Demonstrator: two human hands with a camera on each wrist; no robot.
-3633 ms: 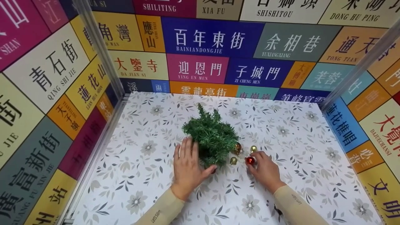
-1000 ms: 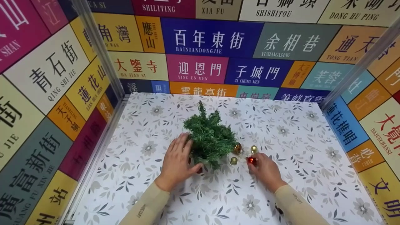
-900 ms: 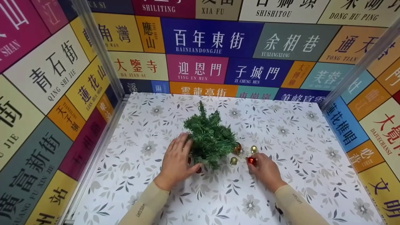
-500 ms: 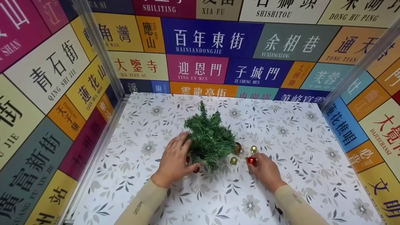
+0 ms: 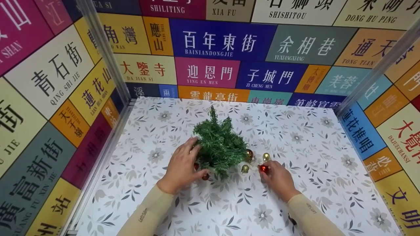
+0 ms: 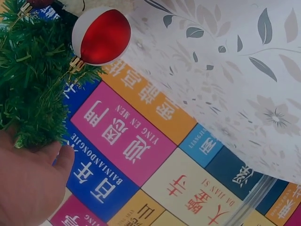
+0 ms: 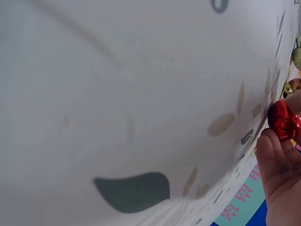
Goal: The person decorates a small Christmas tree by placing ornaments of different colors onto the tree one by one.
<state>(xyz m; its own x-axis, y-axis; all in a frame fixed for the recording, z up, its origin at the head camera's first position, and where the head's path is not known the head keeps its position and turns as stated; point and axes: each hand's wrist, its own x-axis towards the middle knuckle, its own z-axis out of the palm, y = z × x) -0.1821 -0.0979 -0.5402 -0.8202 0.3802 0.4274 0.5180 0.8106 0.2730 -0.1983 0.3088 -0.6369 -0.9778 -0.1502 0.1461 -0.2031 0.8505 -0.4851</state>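
A small artificial Christmas tree (image 5: 220, 144) stands mid-table, its top leaning toward the back. At its left side is my left hand (image 5: 180, 165), fingers touching the branches and thumb spread apart from them. Dark red baubles (image 5: 205, 177) show near that thumb. In the left wrist view, a shiny bauble (image 6: 106, 37), red with a pale reflection, hangs from a branch by a gold cap. Right of the tree, my right hand (image 5: 279, 177) pinches a red bauble (image 5: 263, 168) between thumb and fingers at the tabletop. The tree's base is hidden by branches.
Close to the right hand lie a shiny gold bauble (image 5: 266, 156), a textured gold bauble (image 5: 244, 168) and a copper-brown bauble (image 5: 250, 155). The table (image 5: 157, 131) has a floral cover. Printed sign panels (image 5: 223, 39) and metal posts enclose its back and sides.
My left hand has shifted left from the tree's front, uncovering more of the lower branches and the dark red baubles. The tree has turned slightly. My right hand stays at the red bauble.
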